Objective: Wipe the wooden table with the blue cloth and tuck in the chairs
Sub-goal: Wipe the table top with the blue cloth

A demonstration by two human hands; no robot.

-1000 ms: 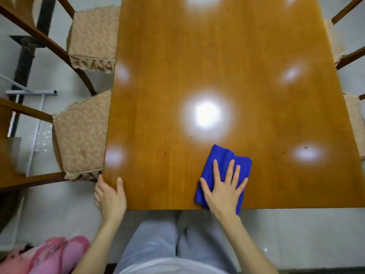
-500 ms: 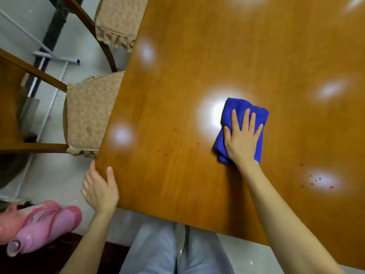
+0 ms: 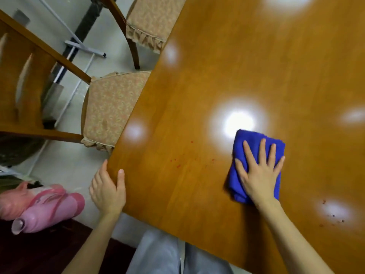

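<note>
The glossy wooden table (image 3: 227, 62) fills the right of the head view. A folded blue cloth (image 3: 245, 141) lies on it right of centre, and my right hand (image 3: 258, 171) presses flat on the cloth with straight, spread fingers. My left hand (image 3: 107, 186) rests at the table's near left corner, thumb on top of the wood and fingers along its edge. Small red crumbs (image 3: 178, 165) dot the wood between the hands; darker crumbs (image 3: 333, 215) lie at the lower right. Two chairs with beige cushions, a near chair (image 3: 110, 107) and a far chair (image 3: 150, 20), stand at the table's left side.
A pink flask and pink bundle (image 3: 45, 206) lie on the floor at the lower left. A white metal stand (image 3: 83, 48) crosses the tiled floor behind the chairs. My grey trousers (image 3: 167, 254) show below the table's near edge.
My right hand has slid the cloth away from the near edge toward the table's middle, then slightly back. The view has tilted left. My left hand stays at the corner.
</note>
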